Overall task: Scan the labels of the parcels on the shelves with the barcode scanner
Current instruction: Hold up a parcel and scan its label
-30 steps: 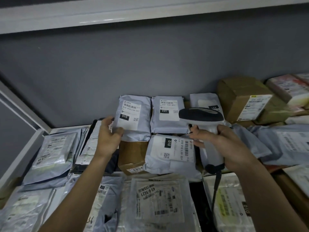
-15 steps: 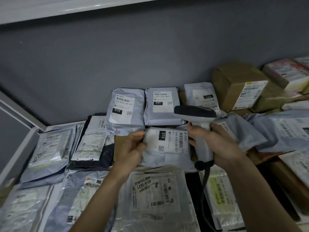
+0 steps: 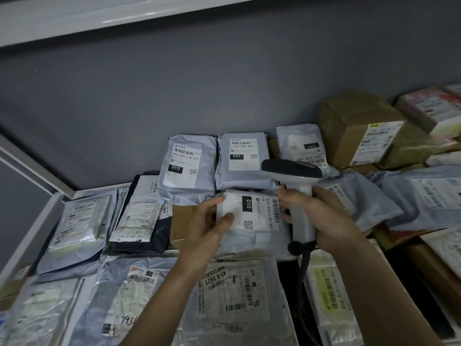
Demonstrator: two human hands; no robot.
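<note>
My right hand (image 3: pixel 324 216) grips the handle of a white barcode scanner (image 3: pixel 296 176) with a dark head that points left, its black cable hanging down. My left hand (image 3: pixel 209 223) pinches the left edge of a grey poly parcel (image 3: pixel 254 236) whose white label (image 3: pixel 259 213) reads 010. The scanner head hovers just above that parcel's right side. Behind it stand a grey 010 parcel (image 3: pixel 188 168) and a 231 parcel (image 3: pixel 243 158) against the wall.
Several more grey and clear mailer bags (image 3: pixel 77 226) cover the shelf to the left and front. Brown cardboard boxes (image 3: pixel 359 128) are stacked at the right. A grey wall (image 3: pixel 174 83) closes the back, with a white shelf board (image 3: pixel 99 13) overhead.
My left hand came off the upright 010 parcel at the back and took hold of the lying 010 parcel's left edge. The scanner stayed over the parcels, shifting slightly.
</note>
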